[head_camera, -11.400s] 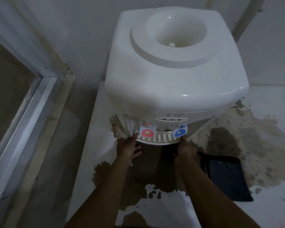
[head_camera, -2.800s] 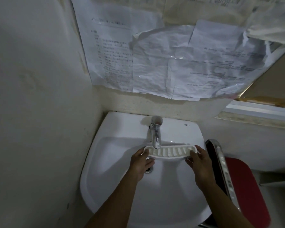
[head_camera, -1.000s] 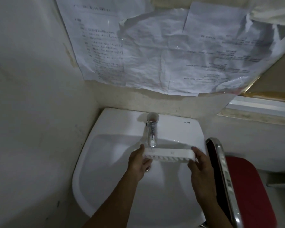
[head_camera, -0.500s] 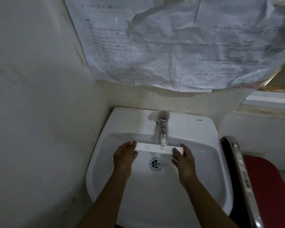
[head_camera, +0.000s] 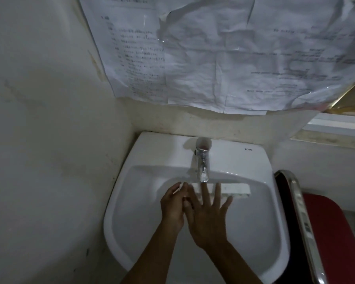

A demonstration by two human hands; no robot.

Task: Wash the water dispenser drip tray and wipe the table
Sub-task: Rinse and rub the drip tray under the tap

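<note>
The white drip tray (head_camera: 235, 189) is held on edge just under the chrome tap (head_camera: 202, 167), inside the white sink (head_camera: 143, 177). My left hand (head_camera: 172, 206) grips the tray's left end. Beside it, touching it, my right hand (head_camera: 208, 214) lies flat with fingers spread, fingertips resting on the tray's near face. The tray's right end sticks out free toward the sink's right wall. My hands hide the drain. I cannot tell whether water is running.
Crumpled printed papers (head_camera: 223, 58) hang on the wall above the sink. A wall stands close on the left. A chair with a chrome frame (head_camera: 299, 212) and a red seat (head_camera: 336, 232) stands right against the sink's right side.
My right hand let go of the tray's right end, moved left and spread flat against the tray. The tray and my left hand shifted right under the tap.
</note>
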